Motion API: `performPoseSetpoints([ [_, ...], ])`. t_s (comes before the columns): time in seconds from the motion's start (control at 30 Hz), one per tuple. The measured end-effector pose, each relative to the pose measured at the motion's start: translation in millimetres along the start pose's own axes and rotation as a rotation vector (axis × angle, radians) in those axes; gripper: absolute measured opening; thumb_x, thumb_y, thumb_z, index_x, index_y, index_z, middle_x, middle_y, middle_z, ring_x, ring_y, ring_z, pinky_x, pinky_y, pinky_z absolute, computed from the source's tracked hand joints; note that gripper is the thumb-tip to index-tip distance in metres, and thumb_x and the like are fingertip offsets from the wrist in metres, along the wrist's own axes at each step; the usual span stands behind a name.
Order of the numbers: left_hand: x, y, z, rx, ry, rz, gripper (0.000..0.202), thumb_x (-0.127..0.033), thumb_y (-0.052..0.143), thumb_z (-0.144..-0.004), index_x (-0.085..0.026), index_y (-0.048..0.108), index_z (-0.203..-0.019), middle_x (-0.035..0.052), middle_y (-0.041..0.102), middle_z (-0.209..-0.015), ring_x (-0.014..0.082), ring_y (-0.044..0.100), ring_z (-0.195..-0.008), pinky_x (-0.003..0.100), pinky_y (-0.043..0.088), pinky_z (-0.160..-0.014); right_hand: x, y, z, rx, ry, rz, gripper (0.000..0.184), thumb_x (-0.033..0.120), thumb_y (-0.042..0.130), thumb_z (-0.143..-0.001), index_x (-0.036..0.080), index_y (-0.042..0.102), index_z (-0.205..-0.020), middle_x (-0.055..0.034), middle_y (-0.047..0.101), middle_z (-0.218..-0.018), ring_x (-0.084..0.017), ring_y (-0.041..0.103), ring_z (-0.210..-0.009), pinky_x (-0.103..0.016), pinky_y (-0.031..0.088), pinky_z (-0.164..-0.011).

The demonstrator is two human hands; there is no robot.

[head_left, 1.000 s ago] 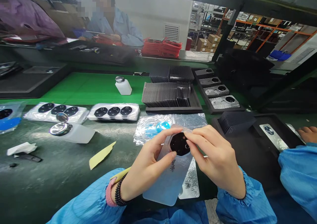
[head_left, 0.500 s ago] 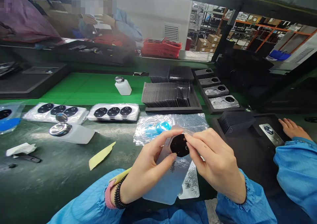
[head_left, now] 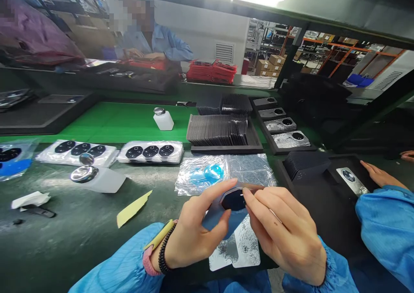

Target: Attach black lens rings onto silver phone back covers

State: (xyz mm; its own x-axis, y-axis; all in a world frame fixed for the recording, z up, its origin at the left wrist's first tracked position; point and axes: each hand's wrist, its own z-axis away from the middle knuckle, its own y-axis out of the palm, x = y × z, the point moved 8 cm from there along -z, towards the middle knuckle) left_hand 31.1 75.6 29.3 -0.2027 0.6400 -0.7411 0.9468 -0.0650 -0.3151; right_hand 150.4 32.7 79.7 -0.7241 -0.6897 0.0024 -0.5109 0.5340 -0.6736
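Observation:
My left hand (head_left: 198, 226) grips a bluish phone back cover (head_left: 233, 220) by its sides, thumb and index finger around the black camera plate (head_left: 234, 201). With fingertips pinched, my right hand (head_left: 286, 230) holds the cover's right edge beside that plate; whether a small piece is between those fingers I cannot make out. The cover is tilted, so its face appears foreshortened. Below it lies a silver patterned sheet (head_left: 248, 246) with a notch. Just beyond my hands are clear plastic bags (head_left: 249, 168) and a blue round film (head_left: 214, 172).
Packs of black camera plates (head_left: 150, 152) line the left, near a tipped-looking pump bottle (head_left: 106, 180) and a yellow paper strip (head_left: 133, 209). Racks of dark panels (head_left: 218, 131) stand behind. At right, a co-worker's hand (head_left: 380, 175) rests by a black tray (head_left: 310, 202).
The phone back cover has tipped flatter toward my line of sight, uncovering more of the silver sheet below. Both my hands sit slightly lower in view. The person opposite has lowered their hands.

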Motion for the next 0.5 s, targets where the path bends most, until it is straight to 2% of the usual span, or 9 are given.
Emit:
performPoseSetpoints([
  [0.2,-0.3,-3.2,3.4,-0.079,0.078,-0.056,0.056,-0.009,0.063,-0.079,-0.033,0.054,-0.129,-0.0003,0.073,-0.11,0.0159,0.073,-0.076,0.023,0.058,-0.072,-1.7,-1.3,0.8,-0.016,0.015,-0.063,0.025,0.003,0.056,-0.084,0.007,0.062,-0.109,-0.0089,0.069,-0.082,-0.019,0.063,-0.081,-0.032,0.058,-0.066],
  [0.5,1.4,-0.7,5.6,-0.083,0.096,-0.093,0.056,-0.008,0.061,-0.079,-0.03,0.053,-0.13,0.0011,0.073,-0.111,0.018,0.073,-0.084,0.024,0.059,-0.074,-7.3,2.2,3.2,-0.032,0.039,-0.121,0.03,0.002,0.055,-0.084,0.01,0.06,-0.113,-0.0096,0.067,-0.087,-0.02,0.064,-0.088,-0.035,0.059,-0.074],
])
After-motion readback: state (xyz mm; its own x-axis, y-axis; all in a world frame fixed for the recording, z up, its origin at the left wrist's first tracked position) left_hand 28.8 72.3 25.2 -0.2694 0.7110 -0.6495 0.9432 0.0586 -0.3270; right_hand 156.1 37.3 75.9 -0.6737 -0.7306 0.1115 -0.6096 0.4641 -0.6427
